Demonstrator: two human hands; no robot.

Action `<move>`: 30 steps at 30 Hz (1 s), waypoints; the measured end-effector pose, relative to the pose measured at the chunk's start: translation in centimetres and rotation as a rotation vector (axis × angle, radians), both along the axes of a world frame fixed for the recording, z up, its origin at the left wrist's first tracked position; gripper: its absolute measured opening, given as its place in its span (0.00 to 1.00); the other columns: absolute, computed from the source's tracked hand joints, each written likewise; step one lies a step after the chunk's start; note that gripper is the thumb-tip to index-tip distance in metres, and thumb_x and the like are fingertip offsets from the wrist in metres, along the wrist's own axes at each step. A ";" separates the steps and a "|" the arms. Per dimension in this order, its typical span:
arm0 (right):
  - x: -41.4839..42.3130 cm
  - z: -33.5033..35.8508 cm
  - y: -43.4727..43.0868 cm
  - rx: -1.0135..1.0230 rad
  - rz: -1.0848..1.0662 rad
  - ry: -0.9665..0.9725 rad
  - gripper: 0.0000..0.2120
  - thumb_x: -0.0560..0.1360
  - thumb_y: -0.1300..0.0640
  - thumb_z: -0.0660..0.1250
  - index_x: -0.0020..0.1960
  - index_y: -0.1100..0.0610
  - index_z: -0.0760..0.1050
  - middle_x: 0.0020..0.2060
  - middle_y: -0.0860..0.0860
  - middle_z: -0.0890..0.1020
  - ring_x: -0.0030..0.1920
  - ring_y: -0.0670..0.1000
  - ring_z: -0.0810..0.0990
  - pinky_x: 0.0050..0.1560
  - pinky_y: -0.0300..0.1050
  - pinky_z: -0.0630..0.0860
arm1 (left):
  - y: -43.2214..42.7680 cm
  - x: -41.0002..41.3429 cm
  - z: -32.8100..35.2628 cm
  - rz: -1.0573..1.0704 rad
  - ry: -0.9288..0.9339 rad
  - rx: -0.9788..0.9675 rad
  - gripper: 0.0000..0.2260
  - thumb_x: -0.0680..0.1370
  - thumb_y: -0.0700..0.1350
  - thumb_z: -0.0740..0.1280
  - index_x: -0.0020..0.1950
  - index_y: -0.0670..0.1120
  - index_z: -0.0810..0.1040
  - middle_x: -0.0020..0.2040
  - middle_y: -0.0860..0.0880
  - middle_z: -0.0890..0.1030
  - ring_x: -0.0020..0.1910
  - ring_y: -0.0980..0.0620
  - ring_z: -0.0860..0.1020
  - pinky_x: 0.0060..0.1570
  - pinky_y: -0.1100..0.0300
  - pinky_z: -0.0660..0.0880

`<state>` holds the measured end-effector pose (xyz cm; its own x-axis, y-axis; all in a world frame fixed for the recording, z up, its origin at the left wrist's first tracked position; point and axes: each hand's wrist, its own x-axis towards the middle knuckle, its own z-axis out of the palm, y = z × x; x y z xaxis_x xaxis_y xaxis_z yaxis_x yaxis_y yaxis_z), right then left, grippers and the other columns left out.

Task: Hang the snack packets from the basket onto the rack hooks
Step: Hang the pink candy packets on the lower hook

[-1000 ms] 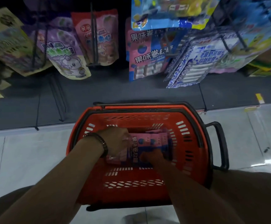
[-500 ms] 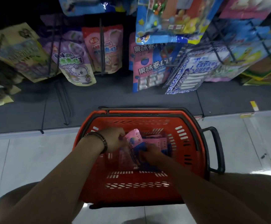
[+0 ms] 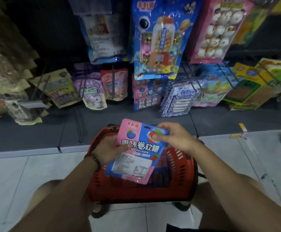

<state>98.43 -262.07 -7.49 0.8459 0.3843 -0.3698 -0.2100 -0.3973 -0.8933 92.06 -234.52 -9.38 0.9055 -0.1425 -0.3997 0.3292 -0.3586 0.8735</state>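
A pink and blue snack packet (image 3: 136, 153) is held up above the red basket (image 3: 178, 186) on the floor. My left hand (image 3: 109, 149) grips its left edge, thumb on the front. My right hand (image 3: 175, 136) pinches its top right corner by the hang hole. Matching pink and blue packets (image 3: 146, 94) hang on a low rack hook straight ahead. The basket's inside is mostly hidden behind the packet and my arms.
Other hanging packets fill the rack: a large blue one (image 3: 158, 39), a pink one (image 3: 218, 27), purple and pink pouches (image 3: 93, 91), blue-white packs (image 3: 178, 99), green and yellow packs (image 3: 257, 84). A bare black hook (image 3: 78, 124) juts out lower left. White floor tiles lie around the basket.
Both hands have lifted one packet out of the basket and raised it upright. The view has tilted up toward the rack.
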 end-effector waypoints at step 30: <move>-3.8 -1.0 -1.6 0.333 -0.586 -0.171 0.19 0.79 0.55 0.75 0.68 0.50 0.76 0.57 0.53 0.84 0.54 0.51 0.86 0.54 0.46 0.81 | -8.3 -1.8 3.2 0.335 -0.168 -0.109 0.07 0.80 0.44 0.72 0.58 0.52 0.85 0.52 0.56 0.88 0.52 0.60 0.85 0.50 0.63 0.81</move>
